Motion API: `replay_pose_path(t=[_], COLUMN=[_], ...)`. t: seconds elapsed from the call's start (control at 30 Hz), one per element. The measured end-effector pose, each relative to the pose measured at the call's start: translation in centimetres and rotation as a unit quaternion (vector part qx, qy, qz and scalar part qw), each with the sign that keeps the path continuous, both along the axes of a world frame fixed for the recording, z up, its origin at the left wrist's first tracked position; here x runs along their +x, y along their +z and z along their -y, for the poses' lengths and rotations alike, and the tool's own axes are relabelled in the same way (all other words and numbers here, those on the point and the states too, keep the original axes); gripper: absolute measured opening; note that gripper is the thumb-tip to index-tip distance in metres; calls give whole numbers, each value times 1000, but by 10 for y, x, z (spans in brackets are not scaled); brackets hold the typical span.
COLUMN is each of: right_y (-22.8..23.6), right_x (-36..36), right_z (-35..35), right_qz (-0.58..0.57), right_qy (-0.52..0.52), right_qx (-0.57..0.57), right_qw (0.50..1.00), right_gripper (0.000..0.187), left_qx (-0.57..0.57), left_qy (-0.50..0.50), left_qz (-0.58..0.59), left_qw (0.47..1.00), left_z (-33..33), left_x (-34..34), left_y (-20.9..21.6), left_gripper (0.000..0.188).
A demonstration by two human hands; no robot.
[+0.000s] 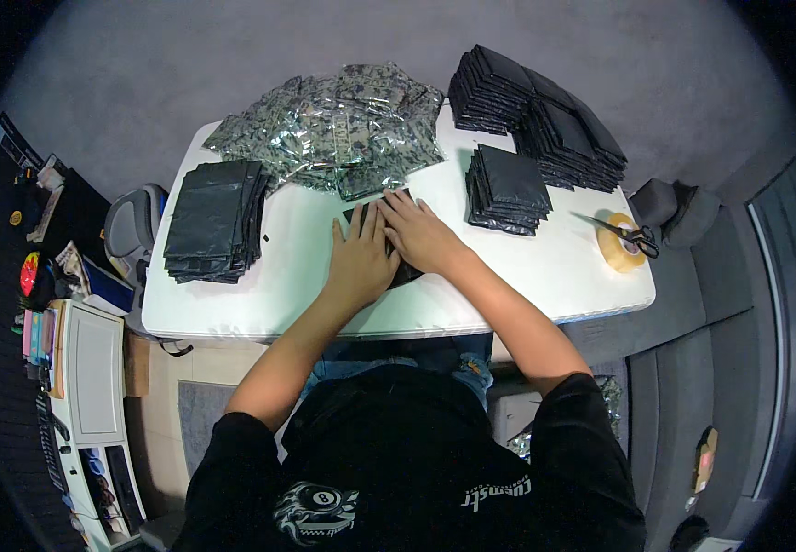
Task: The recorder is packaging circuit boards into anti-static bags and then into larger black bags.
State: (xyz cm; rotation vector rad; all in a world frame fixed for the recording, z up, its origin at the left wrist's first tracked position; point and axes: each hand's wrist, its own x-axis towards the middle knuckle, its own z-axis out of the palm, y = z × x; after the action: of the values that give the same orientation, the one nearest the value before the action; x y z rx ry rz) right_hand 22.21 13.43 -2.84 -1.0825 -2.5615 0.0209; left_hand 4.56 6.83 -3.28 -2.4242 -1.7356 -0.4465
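Observation:
My left hand (362,255) and my right hand (418,235) lie flat, side by side, with fingers stretched out. Both press on a black plastic packet (405,273) in the middle of the white table; most of it is hidden under them. Just beyond my fingertips is a heap of camouflage-patterned garments in clear plastic bags (333,129). To the left of my hands stands a stack of flat black plastic bags (214,216). On the right sits a smaller stack of black packets (509,189).
Tall piles of black packets (545,115) stand at the table's far right corner. A roll of clear tape (620,250) with black-handled scissors (632,236) on it lies near the right edge. A grey chair (131,225) and white cabinet (94,368) are left; a grey sofa (674,368) is right.

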Motion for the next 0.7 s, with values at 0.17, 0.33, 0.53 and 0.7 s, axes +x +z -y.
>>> replay_pose_path(t=[0.17, 0.33, 0.53, 0.7], right_y=[1, 7, -11, -14], right_x=[21, 3, 0, 1], right_z=[-1, 0, -6, -5], right_qz=[49, 11, 28, 55], right_qy=[-30, -34, 10, 3], right_qx=[-36, -7, -23, -17], right_qw=[998, 999, 999, 998], right_gripper=[60, 58, 58, 60], left_qx=[-35, -20, -24, -79], left_qy=[66, 37, 21, 43], left_qz=[-23, 10, 19, 12], left_qw=[997, 999, 999, 996], left_z=[1, -5, -5, -4], left_x=[-23, -3, 8, 5], left_y=[7, 8, -8, -2], left_gripper=[73, 73, 74, 79])
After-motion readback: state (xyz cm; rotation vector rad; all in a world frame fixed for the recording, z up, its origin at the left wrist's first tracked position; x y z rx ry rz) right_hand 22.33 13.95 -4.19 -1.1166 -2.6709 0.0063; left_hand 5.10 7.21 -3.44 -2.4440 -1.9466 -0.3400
